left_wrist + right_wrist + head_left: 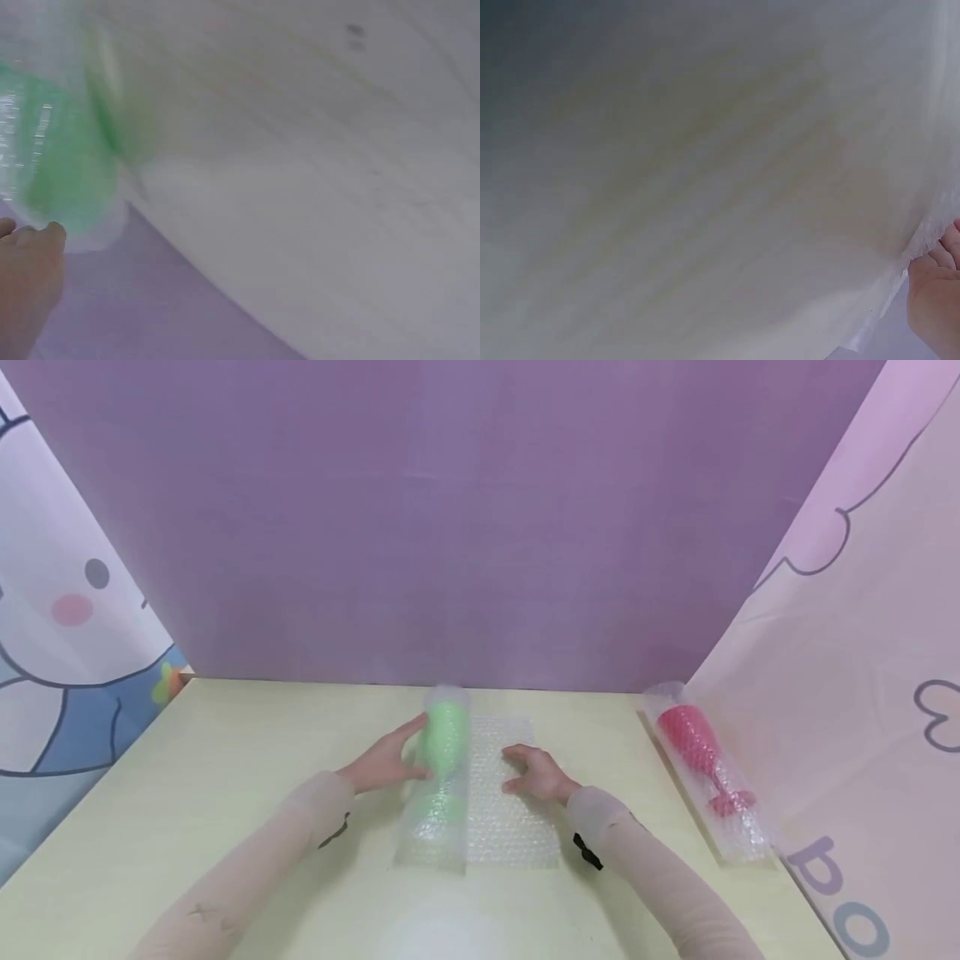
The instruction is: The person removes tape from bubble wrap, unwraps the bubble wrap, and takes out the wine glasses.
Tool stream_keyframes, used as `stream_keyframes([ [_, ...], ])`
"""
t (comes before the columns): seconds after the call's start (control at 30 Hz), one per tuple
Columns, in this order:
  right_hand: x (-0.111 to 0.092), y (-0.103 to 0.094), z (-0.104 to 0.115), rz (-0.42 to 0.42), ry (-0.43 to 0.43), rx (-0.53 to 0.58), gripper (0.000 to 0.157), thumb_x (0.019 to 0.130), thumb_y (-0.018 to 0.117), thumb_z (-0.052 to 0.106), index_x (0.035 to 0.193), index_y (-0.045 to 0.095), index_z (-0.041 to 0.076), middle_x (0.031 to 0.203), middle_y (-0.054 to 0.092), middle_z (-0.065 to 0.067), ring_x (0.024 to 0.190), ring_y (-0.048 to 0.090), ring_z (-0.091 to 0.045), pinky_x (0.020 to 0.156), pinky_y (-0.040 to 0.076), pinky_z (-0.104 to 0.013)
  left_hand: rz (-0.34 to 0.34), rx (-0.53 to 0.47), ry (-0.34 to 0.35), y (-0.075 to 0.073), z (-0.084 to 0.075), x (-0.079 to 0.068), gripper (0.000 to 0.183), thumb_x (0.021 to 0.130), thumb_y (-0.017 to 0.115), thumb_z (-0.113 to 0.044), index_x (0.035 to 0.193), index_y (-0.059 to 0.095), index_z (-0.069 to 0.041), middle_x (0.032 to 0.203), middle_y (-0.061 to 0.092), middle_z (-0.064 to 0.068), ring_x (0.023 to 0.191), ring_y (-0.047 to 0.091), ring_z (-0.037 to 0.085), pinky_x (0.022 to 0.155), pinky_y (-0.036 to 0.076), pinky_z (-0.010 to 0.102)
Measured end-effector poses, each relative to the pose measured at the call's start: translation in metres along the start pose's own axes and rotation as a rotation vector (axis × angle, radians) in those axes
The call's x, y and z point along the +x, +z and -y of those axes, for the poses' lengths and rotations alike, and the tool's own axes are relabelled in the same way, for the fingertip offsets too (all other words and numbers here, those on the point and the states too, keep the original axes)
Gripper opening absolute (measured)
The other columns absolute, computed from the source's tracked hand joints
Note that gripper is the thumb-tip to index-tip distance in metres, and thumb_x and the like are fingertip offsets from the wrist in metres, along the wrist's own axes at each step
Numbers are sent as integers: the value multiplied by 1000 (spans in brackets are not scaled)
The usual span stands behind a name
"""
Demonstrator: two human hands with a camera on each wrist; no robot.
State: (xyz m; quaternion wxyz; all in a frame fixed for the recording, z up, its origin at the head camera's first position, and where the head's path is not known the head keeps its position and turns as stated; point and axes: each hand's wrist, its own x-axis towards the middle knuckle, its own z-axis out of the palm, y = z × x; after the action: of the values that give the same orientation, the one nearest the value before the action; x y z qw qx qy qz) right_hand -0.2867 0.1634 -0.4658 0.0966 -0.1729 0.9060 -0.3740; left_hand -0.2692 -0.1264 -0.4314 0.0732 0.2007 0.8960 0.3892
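Note green goblet [447, 735] lying on the table [262, 735], bowl towards the far edge, enclosed in bubble wrap. Note flat wrap [513, 827] just beside, to the right; cannot tell whether joined to the goblet's layer.

Find left hand [384, 764] at the goblet's left side, thumb and fingers spread wide, touching the layer, not closed round it. Find right hand [542, 775] over the flat wrap, fingers bent, thumb well apart, nothing seen in grasp; cannot tell whether pressing or just above.

Judge goblet light and stiff, perhaps plastic; treat narrow stem as the weak point. Expect wrap soft, springy, rather slick, apt to slide over the bowl. Take hold round the bowl through the layer; avoid squeezing the stem. Pinch flat wrap by the right edge. Compare red goblet [692, 735], likewise enclosed, at the table's right.
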Motion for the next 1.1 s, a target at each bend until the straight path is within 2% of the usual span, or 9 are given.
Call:
stream_keyframes([
  [0.1, 0, 0, -1, 4, -3, -5, 63, 73, 74, 11, 130, 48, 2, 136, 47, -14, 130, 37, -33, 111, 28, -45, 7, 25, 82, 0, -15, -6, 79, 82, 67, -25, 145, 22, -7, 153, 19, 8, 140, 18, 30, 114, 18, 48],
  [0.23, 1, 0, 2, 2, -9, -12, 62, 74, 74, 10, 130, 48, 1, 136, 48, -14, 130, 37, -33, 111, 28, -45, 11, 43, 156, 3, -38, -20, 67, 86, 62, -21, 142, 29, -3, 151, 25, 11, 138, 23, 30, 112, 23, 48],
  [0.37, 1, -1, 6, -1, 4, -16, 62, 74, 74, 9, 130, 48, 1, 136, 48, -14, 130, 37, -33, 111, 28, -45, 37, 81, 175, 12, -56, -37, 65, 87, 62, -24, 141, 32, -3, 150, 27, 11, 137, 25, 29, 111, 26, 47],
  [0.47, 0, -1, 7, -1, 16, -24, 62, 74, 74, 9, 129, 48, 1, 136, 47, -15, 130, 37, -33, 111, 27, -45, 81, 107, 141, 21, -63, -49, 72, 85, 64, -32, 143, 29, -7, 151, 25, 7, 138, 24, 26, 112, 26, 45],
  [0.6, -2, -1, 8, 1, 21, -36, 62, 73, 74, 9, 129, 49, 1, 136, 47, -15, 130, 37, -33, 111, 27, -45, 164, 187, 86, 30, -68, -63, 90, 79, 65, -48, 146, 20, -9, 154, 14, 3, 140, 16, 23, 113, 21, 44],
  [0.7, -2, -1, 8, 5, 23, -38, 62, 73, 74, 10, 129, 49, 1, 136, 47, -15, 130, 36, -33, 111, 27, -45, 196, 282, 103, 33, -70, -70, 100, 73, 69, -50, 146, 17, -5, 155, 8, 6, 142, 10, 25, 114, 19, 44],
  [0.8, -1, -1, 7, 9, 19, -39, 62, 74, 74, 10, 129, 49, 1, 136, 47, -15, 131, 36, -33, 111, 27, -45, 175, 369, 155, 36, -69, -73, 101, 70, 75, -39, 144, 20, 1, 154, 9, 11, 141, 12, 28, 113, 21, 43],
  [0.93, -1, -1, 5, 6, 9, -43, 61, 74, 74, 10, 129, 49, 1, 136, 48, -15, 130, 37, -33, 111, 27, -45, 124, 452, 207, 41, -65, -75, 94, 70, 76, -25, 142, 23, 5, 153, 13, 15, 140, 16, 30, 112, 24, 42],
  [1.1, -1, -1, 4, 5, 6, -41, 60, 74, 74, 9, 128, 50, 2, 135, 49, -14, 130, 37, -32, 111, 28, -44, 84, 482, 221, 45, -62, -76, 85, 78, 70, -26, 143, 23, 3, 153, 14, 14, 140, 17, 29, 113, 23, 42],
])
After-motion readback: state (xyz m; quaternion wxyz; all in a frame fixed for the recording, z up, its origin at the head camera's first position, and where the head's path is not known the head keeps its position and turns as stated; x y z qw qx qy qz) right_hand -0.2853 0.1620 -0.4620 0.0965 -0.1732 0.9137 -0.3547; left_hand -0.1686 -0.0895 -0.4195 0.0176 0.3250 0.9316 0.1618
